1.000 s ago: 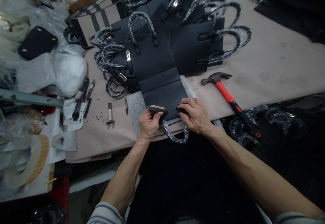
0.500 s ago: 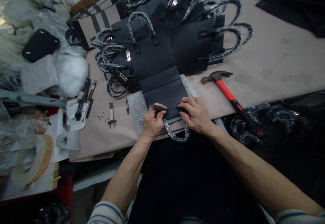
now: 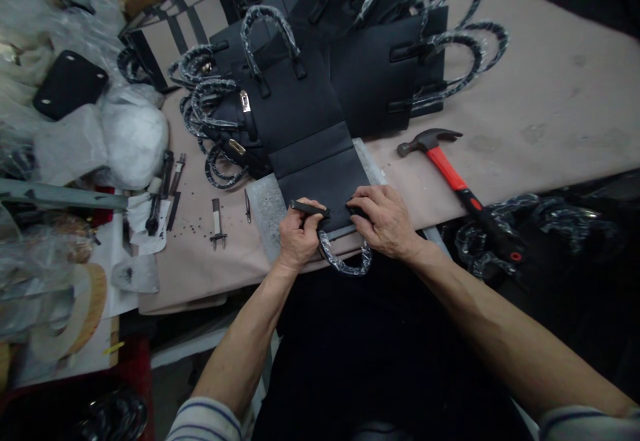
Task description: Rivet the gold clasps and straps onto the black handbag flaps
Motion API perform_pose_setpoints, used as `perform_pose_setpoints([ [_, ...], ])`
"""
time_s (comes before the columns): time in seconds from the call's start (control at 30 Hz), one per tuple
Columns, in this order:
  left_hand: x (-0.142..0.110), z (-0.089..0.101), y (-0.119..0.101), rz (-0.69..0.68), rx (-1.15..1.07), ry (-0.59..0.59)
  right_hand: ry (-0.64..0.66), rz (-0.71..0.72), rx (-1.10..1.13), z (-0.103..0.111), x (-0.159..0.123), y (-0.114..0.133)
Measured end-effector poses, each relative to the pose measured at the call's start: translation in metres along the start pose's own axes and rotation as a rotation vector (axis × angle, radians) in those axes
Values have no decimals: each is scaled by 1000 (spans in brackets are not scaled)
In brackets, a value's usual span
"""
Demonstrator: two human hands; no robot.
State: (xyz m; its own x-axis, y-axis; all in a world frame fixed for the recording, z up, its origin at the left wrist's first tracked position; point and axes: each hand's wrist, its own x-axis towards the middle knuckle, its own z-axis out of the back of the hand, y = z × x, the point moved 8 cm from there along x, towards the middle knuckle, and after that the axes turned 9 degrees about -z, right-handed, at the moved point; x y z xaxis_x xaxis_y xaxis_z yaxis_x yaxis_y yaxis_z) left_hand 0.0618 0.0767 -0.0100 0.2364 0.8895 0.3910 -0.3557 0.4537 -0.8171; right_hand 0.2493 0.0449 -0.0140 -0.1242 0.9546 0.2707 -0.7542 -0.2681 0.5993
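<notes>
Tool (image 3: 309, 208) pinched in my closed left hand (image 3: 299, 233), right hand (image 3: 383, 221) curled over the black panel (image 3: 320, 178) at frame centre, its hold hidden, I could scratch that panel or skew the wrapped handle (image 3: 345, 268) just below if the tip skids.

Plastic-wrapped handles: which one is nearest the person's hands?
The handle curving past the table's near edge, between left hand and right hand; other handles are farther from both.
</notes>
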Motion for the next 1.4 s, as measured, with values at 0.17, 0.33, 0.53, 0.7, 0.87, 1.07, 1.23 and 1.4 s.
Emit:
perform_pose_setpoints([
  [0.17, -1, -1, -3, -7, 6, -20, -17, -7, 0, 2, 1, 0],
  [0.33, 0, -3, -13, -102, 148, -10, -8, 2, 10, 0, 0, -1],
  [0.53, 5, -8, -24, -210, 226, 39, -15, -2, 16, 1, 1, 0],
  [0.7, 3, -7, -23, -193, 221, 31, -40, 7, 201, 31, 4, -7],
  [0.87, 3, -5, -17, -156, 174, 31, -264, -218, -128, 94, -10, -64],
  [1.07, 6, -12, -21, -184, 176, 61, 104, -755, -377, 99, -31, -149],
  [1.23, 6, -11, -17, -136, 119, 2, 216, -1039, 92, 86, -30, -149],
  [1.4, 6, -10, -12, -110, 65, -8, 321, -1184, 877, 52, -39, -118],
])
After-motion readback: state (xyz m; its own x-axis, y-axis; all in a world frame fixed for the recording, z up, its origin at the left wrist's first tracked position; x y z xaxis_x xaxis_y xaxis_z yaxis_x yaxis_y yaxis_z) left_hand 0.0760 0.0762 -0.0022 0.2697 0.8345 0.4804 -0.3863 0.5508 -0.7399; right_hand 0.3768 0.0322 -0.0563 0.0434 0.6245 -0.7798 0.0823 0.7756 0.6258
